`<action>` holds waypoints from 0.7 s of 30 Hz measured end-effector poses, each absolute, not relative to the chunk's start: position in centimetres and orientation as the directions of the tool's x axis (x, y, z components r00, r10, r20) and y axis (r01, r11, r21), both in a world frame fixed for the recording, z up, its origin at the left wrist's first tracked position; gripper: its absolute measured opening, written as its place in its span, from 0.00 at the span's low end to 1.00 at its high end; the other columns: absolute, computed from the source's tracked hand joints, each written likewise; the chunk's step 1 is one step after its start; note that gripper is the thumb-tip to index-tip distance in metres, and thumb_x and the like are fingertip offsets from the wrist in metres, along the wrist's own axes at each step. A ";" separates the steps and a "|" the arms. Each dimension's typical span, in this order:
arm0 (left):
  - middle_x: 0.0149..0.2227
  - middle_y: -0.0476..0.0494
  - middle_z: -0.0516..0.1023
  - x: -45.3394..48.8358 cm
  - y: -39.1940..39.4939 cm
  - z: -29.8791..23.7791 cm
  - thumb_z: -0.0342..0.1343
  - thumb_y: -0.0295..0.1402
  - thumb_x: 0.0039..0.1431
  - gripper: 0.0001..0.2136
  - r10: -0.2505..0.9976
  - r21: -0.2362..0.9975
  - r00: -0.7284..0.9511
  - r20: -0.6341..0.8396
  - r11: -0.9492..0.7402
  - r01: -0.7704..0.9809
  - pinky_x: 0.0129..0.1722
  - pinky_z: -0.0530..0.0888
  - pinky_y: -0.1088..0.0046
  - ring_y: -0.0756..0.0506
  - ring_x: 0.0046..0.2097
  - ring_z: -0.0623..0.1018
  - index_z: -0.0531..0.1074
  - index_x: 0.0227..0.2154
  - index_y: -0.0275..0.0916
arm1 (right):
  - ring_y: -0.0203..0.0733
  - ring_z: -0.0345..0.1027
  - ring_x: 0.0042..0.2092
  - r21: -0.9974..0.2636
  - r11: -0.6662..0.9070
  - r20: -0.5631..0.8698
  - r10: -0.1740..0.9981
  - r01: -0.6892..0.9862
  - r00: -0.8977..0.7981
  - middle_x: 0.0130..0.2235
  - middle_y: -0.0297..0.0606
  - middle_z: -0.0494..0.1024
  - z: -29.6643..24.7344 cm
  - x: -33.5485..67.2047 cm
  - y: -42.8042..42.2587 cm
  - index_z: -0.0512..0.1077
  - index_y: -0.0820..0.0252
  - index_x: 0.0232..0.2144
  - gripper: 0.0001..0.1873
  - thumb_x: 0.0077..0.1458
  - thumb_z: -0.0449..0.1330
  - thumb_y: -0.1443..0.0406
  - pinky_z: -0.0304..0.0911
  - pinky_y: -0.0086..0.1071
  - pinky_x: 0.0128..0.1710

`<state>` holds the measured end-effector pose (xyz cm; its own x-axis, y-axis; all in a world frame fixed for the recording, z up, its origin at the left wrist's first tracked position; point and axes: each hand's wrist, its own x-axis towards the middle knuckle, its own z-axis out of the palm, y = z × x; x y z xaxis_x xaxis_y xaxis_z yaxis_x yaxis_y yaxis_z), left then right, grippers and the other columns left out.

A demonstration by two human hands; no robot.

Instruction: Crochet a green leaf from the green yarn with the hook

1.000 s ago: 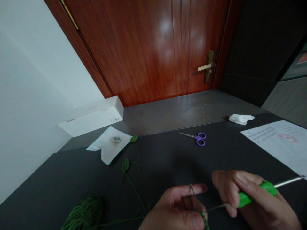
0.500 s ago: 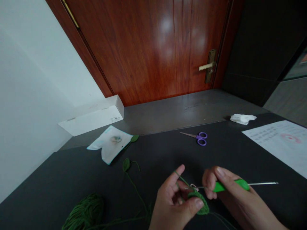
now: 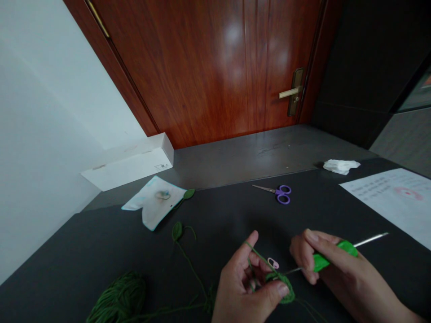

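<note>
My left hand pinches a small green crochet piece between thumb and fingers, with green yarn looped over its raised index finger. A pale pink stitch marker hangs at the top edge of the piece. My right hand is closed around the green handle of a crochet hook. The hook's thin metal shaft reaches left to the crochet piece; its tip is hidden there. A second metal end sticks out to the right of the handle.
A green yarn ball lies at the lower left, near a small crocheted leaf. Another leaf touches a white packet. Purple scissors, crumpled tissue, a printed sheet and a white box lie farther out.
My right hand has moved slightly right and down, and the hook now slants, its right end higher. The stitch marker shows more fully. My left hand has barely moved.
</note>
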<state>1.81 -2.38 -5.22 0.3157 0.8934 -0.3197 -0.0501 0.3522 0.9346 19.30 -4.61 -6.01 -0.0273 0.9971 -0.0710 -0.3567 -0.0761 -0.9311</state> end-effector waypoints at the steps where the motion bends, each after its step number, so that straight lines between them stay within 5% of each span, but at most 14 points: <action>1: 0.30 0.52 0.72 1.8 -2.4 -5.2 0.64 0.24 0.40 0.37 0.892 0.934 0.315 -0.324 0.355 -0.045 0.33 0.67 0.73 0.51 0.32 0.71 0.65 0.58 0.33 | 0.40 0.58 0.25 -0.945 -0.049 -0.044 0.999 -0.322 -0.025 0.19 0.34 0.68 -5.9 19.5 -4.7 0.73 0.57 0.17 0.25 0.61 0.54 0.52 0.55 0.33 0.28; 13: 0.30 0.52 0.73 1.7 -2.3 -5.3 0.63 0.24 0.42 0.35 0.908 0.949 0.298 -0.295 0.314 -0.019 0.33 0.68 0.73 0.50 0.32 0.72 0.66 0.58 0.35 | 0.41 0.65 0.29 -0.943 0.326 0.324 0.945 0.069 -0.034 0.24 0.35 0.71 -6.3 20.1 -5.7 0.72 0.56 0.23 0.24 0.67 0.48 0.55 0.60 0.33 0.30; 21: 0.26 0.52 0.75 1.6 -2.4 -5.8 0.64 0.27 0.47 0.30 0.960 0.985 0.223 -0.168 0.173 -0.004 0.37 0.69 0.71 0.48 0.31 0.73 0.69 0.56 0.38 | 0.44 0.69 0.26 -0.597 0.711 0.685 0.693 0.372 -0.224 0.24 0.37 0.75 -7.2 19.8 -5.8 0.69 0.53 0.31 0.17 0.68 0.46 0.58 0.65 0.40 0.33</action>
<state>1.65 -2.39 -5.76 0.2228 0.9603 -0.1678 -0.0040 0.1730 0.9849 19.77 -5.82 -7.19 -0.2236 0.6931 0.6853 0.3716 0.7106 -0.5974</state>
